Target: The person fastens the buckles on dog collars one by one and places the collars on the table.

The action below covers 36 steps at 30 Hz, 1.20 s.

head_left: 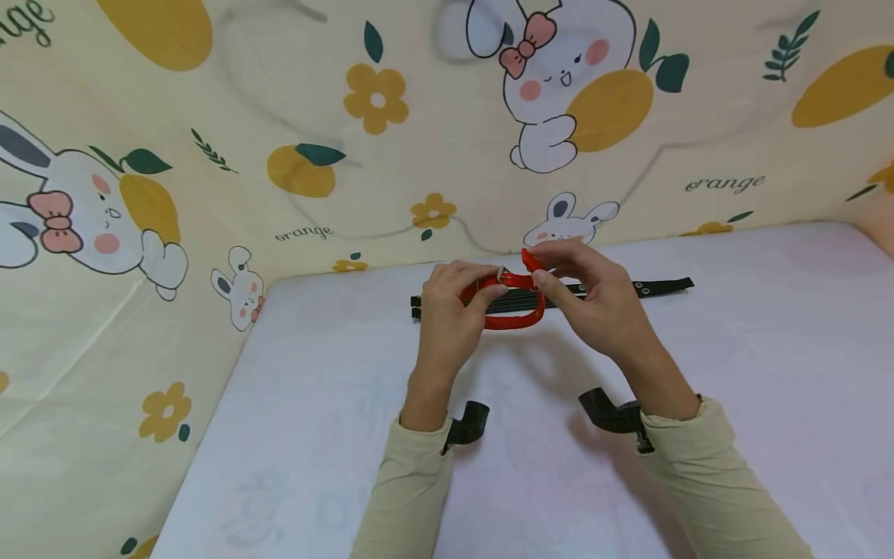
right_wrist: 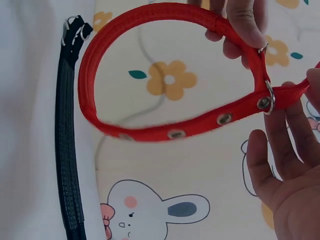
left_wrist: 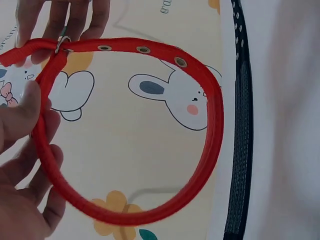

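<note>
Held up between both hands is a red collar (head_left: 513, 322), bent into a loop. My left hand (head_left: 450, 310) pinches its buckle end with thumb and fingers. With thumb and fingers, my right hand (head_left: 594, 299) pinches the strap's free end, which passes through a metal ring (right_wrist: 270, 97). In the right wrist view, several eyelets (right_wrist: 224, 119) line the red strap, one of them right at the ring. Behind the hands lies a black collar (head_left: 663, 287) stretched out on the table, with metal rings (right_wrist: 70, 22) at one end and eyelets toward the other.
The table (head_left: 314, 404) has a white cover. A cloth backdrop (head_left: 279, 101) printed with rabbits, oranges and flowers rises behind it and along the left side. Black camera mounts (head_left: 469, 423) are strapped at both wrists, over beige sleeves (head_left: 405, 489).
</note>
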Each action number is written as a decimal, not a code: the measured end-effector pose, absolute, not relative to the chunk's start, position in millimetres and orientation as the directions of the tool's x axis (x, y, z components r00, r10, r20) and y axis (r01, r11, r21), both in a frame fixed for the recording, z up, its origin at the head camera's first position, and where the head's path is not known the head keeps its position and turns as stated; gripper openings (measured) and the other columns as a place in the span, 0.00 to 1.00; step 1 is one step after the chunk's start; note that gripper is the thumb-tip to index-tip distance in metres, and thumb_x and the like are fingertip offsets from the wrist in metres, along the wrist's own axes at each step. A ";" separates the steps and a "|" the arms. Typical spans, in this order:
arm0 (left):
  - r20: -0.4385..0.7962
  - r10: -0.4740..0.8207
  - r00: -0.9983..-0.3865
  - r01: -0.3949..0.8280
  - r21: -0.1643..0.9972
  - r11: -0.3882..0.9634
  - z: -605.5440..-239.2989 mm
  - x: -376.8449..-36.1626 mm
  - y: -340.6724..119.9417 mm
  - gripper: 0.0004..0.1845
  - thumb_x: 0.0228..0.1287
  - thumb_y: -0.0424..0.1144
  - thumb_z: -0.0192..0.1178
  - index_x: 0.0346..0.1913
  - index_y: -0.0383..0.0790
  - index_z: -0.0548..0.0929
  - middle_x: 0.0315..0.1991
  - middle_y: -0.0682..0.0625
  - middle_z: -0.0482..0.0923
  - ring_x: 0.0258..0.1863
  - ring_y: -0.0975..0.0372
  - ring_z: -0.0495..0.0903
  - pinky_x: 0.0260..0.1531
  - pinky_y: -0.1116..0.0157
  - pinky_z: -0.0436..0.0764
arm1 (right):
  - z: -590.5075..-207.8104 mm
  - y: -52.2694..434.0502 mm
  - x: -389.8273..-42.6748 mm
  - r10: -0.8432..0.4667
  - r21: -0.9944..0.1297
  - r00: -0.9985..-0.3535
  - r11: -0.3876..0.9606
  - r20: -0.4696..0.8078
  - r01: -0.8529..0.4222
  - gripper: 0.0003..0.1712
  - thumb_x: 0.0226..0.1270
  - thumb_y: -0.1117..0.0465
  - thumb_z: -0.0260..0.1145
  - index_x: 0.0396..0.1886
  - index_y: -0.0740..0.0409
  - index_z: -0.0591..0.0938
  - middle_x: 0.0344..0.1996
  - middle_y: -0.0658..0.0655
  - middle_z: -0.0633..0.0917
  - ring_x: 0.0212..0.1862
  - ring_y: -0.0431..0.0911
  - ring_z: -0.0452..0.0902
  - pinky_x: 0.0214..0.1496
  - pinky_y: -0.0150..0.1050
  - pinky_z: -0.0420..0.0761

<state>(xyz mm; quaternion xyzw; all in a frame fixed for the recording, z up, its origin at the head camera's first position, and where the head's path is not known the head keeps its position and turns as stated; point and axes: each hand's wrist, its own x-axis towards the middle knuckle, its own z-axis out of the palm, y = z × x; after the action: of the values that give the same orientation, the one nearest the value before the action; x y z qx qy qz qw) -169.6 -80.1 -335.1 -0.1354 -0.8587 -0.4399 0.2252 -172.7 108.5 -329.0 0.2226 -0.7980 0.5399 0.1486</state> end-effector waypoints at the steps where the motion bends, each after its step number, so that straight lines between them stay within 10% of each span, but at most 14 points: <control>1: 0.521 0.037 -0.853 0.443 0.685 0.578 -335.8 -169.6 -79.8 0.13 0.58 0.38 0.71 0.47 0.41 0.89 0.44 0.48 0.86 0.50 0.57 0.77 0.53 0.56 0.74 | -329.0 109.0 -172.3 -0.196 -0.789 -0.856 0.333 0.478 -0.516 0.16 0.71 0.63 0.64 0.58 0.55 0.81 0.49 0.54 0.86 0.47 0.30 0.79 0.52 0.23 0.77; 6: 0.583 0.042 -0.811 0.498 0.652 0.572 -339.2 -169.6 -75.7 0.12 0.60 0.37 0.70 0.46 0.39 0.89 0.44 0.47 0.86 0.49 0.56 0.76 0.53 0.57 0.74 | -325.7 115.9 -174.1 -0.230 -0.712 -0.838 0.445 0.495 -0.543 0.16 0.70 0.61 0.67 0.56 0.50 0.84 0.48 0.52 0.87 0.42 0.37 0.82 0.42 0.25 0.76; 16: 0.651 0.072 -0.755 0.549 0.569 0.613 -341.8 -170.2 -71.9 0.11 0.63 0.34 0.66 0.47 0.37 0.88 0.44 0.46 0.87 0.47 0.56 0.76 0.51 0.59 0.75 | -315.8 122.4 -177.8 -0.240 -0.684 -0.842 0.498 0.483 -0.534 0.13 0.64 0.62 0.70 0.47 0.47 0.89 0.39 0.52 0.90 0.55 0.44 0.80 0.55 0.31 0.74; 22: 0.677 0.075 -0.732 0.561 0.537 0.631 -339.4 -170.0 -73.9 0.09 0.63 0.34 0.66 0.44 0.36 0.89 0.42 0.46 0.87 0.46 0.56 0.76 0.49 0.59 0.75 | -311.1 118.3 -178.0 -0.264 -0.688 -0.852 0.504 0.452 -0.522 0.09 0.62 0.61 0.70 0.41 0.47 0.90 0.38 0.49 0.89 0.43 0.39 0.83 0.44 0.21 0.77; 36: 0.694 0.104 -0.712 0.601 0.526 0.602 -340.7 -171.1 -80.9 0.08 0.60 0.34 0.68 0.42 0.37 0.89 0.40 0.46 0.88 0.45 0.55 0.77 0.49 0.59 0.75 | -310.1 112.2 -175.3 -0.288 -0.646 -0.893 0.617 0.346 -0.449 0.10 0.56 0.61 0.70 0.37 0.44 0.92 0.23 0.50 0.80 0.32 0.43 0.68 0.27 0.34 0.68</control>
<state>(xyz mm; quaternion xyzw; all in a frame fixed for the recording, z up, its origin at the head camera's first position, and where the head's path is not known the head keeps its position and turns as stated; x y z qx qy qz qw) -171.1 -80.9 -340.7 -0.2105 -0.8374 -0.3934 0.3156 -175.3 112.2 -310.1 0.2063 -0.8932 0.3856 0.1047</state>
